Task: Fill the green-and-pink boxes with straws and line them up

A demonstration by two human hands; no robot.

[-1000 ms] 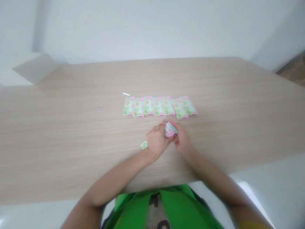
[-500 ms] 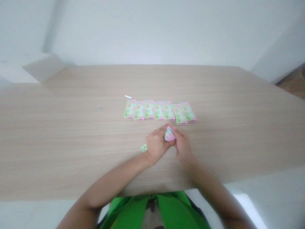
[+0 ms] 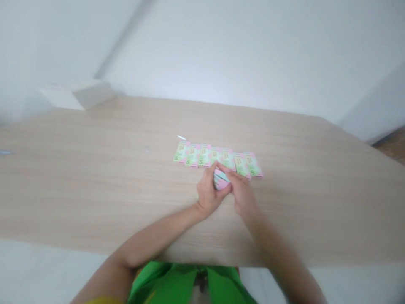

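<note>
Above the near middle of the table, my left hand (image 3: 209,192) and my right hand (image 3: 243,195) both grip a small pink and green box (image 3: 220,182). The fingers are curled round it and the thumbs press on its near side; a dark line runs across the box. Part of it is hidden by my fingers. Just beyond my hands lies a row of several flat green and pink boxes (image 3: 204,156), each marked with a 5. My fingertips overlap the near edges of some of these in the view.
A thin white object (image 3: 181,137) lies behind the row's left end. Further left is a tiny pale piece (image 3: 147,149), too small to name. A bluish object (image 3: 5,152) shows at the left edge. A white block-like shape (image 3: 95,95) stands at the back left, by the wall.
The view has turned and tilted slightly. My hands now appear closer to the row, and the held box has turned, so its green end marked 5 no longer shows beside my left wrist.
</note>
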